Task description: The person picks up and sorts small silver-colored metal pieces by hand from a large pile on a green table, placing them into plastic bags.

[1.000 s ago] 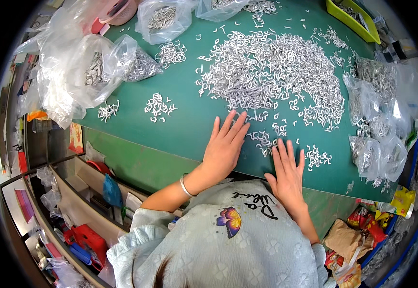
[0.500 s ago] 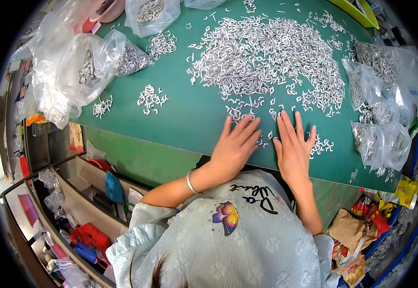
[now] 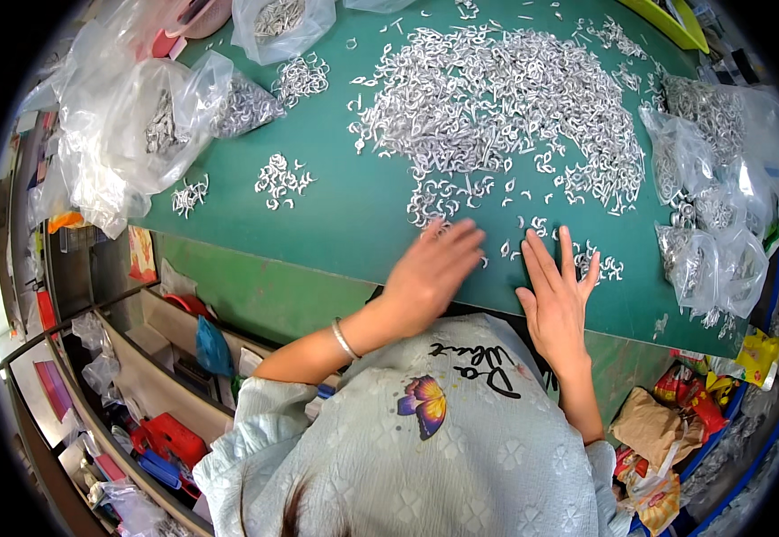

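Observation:
A big heap of small silver-white metal pieces [image 3: 497, 98], many of them hook- or ring-shaped, spreads over the green table [image 3: 336, 192]. My left hand [image 3: 432, 276], a bracelet at its wrist, is slightly blurred, with its fingers stretched out at the near edge of a loose cluster of pieces [image 3: 443, 195]. Nothing shows in its grasp. My right hand [image 3: 557, 300] lies flat with fingers spread, between a few scattered pieces and a small pile [image 3: 602, 265] on its right. Whether any pieces lie under the palms is hidden.
Small piles [image 3: 284, 182] of the same pieces sit to the left. Clear plastic bags of parts [image 3: 244, 106] stand at far left, and more filled bags [image 3: 693, 259] line the right edge. A yellow-green tray [image 3: 676, 25] and pink basket [image 3: 200, 20] are at the back.
My left hand has shifted slightly left and nearer to me. My right hand has moved a little right and nearer, its fingers still spread. Loose pieces around the fingertips lie differently.

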The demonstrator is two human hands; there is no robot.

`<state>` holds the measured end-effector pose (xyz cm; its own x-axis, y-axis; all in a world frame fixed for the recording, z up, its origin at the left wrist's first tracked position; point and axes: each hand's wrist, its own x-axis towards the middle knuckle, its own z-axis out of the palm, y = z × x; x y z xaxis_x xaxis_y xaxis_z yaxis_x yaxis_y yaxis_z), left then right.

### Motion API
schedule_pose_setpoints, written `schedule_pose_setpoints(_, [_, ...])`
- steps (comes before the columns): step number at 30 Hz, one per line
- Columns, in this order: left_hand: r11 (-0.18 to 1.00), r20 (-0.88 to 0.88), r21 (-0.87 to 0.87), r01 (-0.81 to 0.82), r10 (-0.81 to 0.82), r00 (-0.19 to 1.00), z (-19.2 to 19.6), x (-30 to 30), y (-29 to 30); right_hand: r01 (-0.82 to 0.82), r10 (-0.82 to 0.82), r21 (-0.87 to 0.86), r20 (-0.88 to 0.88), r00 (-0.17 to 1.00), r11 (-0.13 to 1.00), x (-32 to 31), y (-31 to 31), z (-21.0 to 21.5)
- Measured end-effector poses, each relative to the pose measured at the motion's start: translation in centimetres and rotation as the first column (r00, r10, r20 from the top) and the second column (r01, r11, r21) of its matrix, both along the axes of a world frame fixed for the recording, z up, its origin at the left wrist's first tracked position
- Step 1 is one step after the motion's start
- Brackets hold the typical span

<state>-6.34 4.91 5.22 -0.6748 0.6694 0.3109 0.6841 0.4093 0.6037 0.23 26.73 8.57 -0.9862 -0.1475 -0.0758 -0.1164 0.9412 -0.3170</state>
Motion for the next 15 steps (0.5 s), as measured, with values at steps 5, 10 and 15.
schedule_pose_setpoints(5, [0.959,-0.015,-0.024,0.281,-0.282,0.959,0.2,1.4,2.5,0.004,-0.005,0.037,0.029,1.000,0.999,1.6,0.4,0.4])
schedule_pose_setpoints(10, [0.990,0.012,0.040,0.135,-0.136,0.991,0.2,0.7,1.0,-0.034,0.035,-0.048,0.023,0.999,0.998,2.8,0.5,0.0])
schedule_pose_setpoints(15, [0.987,-0.047,-0.091,0.132,-0.137,0.989,0.7,1.0,2.2,-0.057,0.057,-0.107,-0.001,0.998,0.993,2.8,0.1,-0.6])
